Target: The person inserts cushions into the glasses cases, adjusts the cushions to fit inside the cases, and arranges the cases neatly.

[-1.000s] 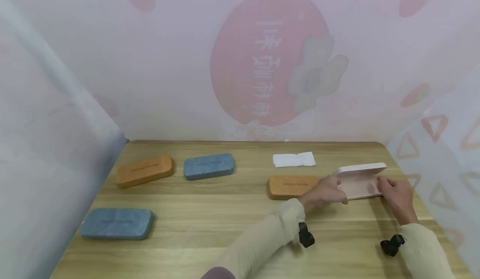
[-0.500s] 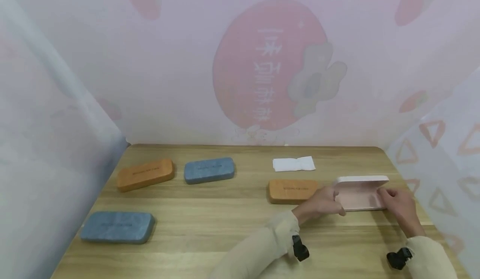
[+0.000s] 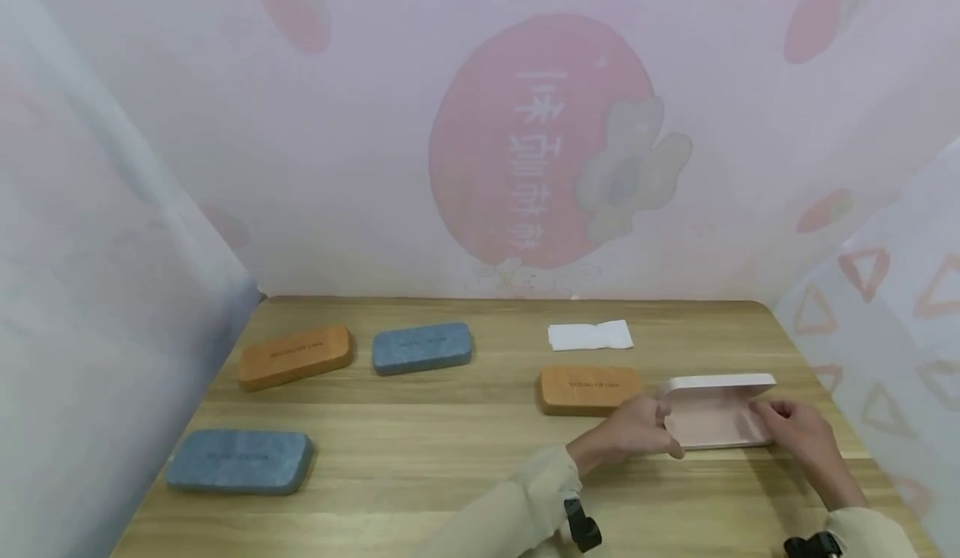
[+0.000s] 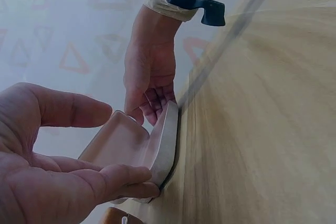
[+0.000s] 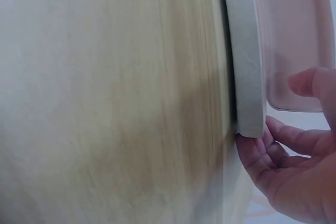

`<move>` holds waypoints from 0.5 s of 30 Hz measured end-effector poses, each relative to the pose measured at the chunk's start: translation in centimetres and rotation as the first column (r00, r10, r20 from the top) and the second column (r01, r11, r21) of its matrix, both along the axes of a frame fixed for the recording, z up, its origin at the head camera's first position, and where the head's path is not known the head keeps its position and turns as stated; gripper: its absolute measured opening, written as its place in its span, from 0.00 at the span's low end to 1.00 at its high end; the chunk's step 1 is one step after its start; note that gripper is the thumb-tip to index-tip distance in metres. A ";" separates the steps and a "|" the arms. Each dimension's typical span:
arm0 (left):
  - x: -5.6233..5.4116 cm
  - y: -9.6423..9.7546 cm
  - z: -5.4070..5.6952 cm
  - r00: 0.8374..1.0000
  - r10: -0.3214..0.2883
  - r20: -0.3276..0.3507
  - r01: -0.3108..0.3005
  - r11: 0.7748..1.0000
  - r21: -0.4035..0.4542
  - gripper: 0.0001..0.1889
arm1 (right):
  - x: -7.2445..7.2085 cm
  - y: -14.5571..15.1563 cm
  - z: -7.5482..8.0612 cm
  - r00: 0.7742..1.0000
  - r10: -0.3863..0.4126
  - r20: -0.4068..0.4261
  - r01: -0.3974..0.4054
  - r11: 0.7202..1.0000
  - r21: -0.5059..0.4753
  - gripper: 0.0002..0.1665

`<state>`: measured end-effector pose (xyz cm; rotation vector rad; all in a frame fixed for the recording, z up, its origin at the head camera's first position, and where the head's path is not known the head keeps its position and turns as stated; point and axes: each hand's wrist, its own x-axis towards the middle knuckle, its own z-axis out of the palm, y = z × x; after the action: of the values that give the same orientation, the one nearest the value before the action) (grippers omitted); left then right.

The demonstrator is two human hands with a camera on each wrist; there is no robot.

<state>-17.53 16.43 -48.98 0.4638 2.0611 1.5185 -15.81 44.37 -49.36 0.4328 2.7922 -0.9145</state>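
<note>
A pale pink, hinged glasses case (image 3: 716, 420) stands with its lid raised at the right of the table. Its pink inside faces the person, and no contents show there. My left hand (image 3: 633, 433) holds its left end; the left wrist view shows several fingers against that end and the thumb stretched out. At the other end my right hand (image 3: 802, 437) grips the corner. Fingertips (image 5: 257, 150) lie on the end of the case's lower part in the right wrist view, while the thumb is over the opening. An orange glasses case (image 3: 588, 390) lies just beyond my left hand, shut.
At the back right lies a folded white cloth (image 3: 590, 335). Another orange case (image 3: 296, 358) and a blue case (image 3: 422, 348) are at the back left, with a second blue case (image 3: 240, 461) nearer. Printed curtains (image 3: 360, 166) enclose the wooden table (image 3: 405, 475).
Both hands have brought the pink glasses case toward the person and slightly left, its lid still raised. The head view has tilted up a little. The other cases stay put.
</note>
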 end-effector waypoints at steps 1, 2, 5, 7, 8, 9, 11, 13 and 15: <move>0.1 -0.1 0.0 1.000 -0.003 -0.006 0.003 1.000 -0.011 0.31 | 0.1 0.0 0.0 1.000 0.011 -0.002 -0.011 1.000 0.001 0.42; 0.2 -0.2 0.1 1.000 -0.004 -0.006 0.004 1.000 -0.011 0.31 | 0.2 -0.1 0.0 1.000 0.019 -0.001 -0.019 1.000 0.000 0.41; 0.5 -0.6 0.1 1.000 -0.011 -0.012 0.011 1.000 0.004 0.30 | 0.4 -0.2 0.1 0.999 0.039 0.000 -0.039 0.999 -0.009 0.40; 0.8 -1.0 0.0 1.000 -0.018 0.002 0.018 0.999 0.031 0.30 | 0.6 -0.4 0.1 0.999 0.046 -0.007 -0.046 0.999 -0.010 0.38; 0.9 -1.2 -0.1 1.000 -0.020 0.014 0.019 0.999 0.045 0.30 | 0.7 -0.5 0.1 0.999 0.048 -0.006 -0.048 0.999 -0.014 0.37; 1.0 -1.4 -0.2 0.999 -0.023 0.022 0.022 0.998 0.055 0.30 | 0.9 -0.6 0.1 0.999 0.049 -0.005 -0.049 0.999 -0.013 0.36; 1.1 -1.8 -0.4 0.998 -0.034 0.046 0.030 0.997 0.075 0.30 | 1.1 -0.8 0.1 0.999 0.047 0.010 -0.047 0.999 -0.025 0.34; 1.2 -2.2 -0.5 0.998 -0.033 0.053 0.029 0.997 0.077 0.24 | 1.3 -0.9 0.1 0.998 0.048 0.033 -0.046 0.998 -0.044 0.33; 1.4 -2.6 -0.6 0.998 -0.035 0.061 0.030 0.996 0.084 0.08 | 1.5 -0.9 0.1 0.996 0.045 0.071 -0.040 0.997 -0.072 0.35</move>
<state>-16.09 13.86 -49.60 0.4733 1.9397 1.5836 -14.27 43.43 -49.26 0.3859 2.6845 -0.9647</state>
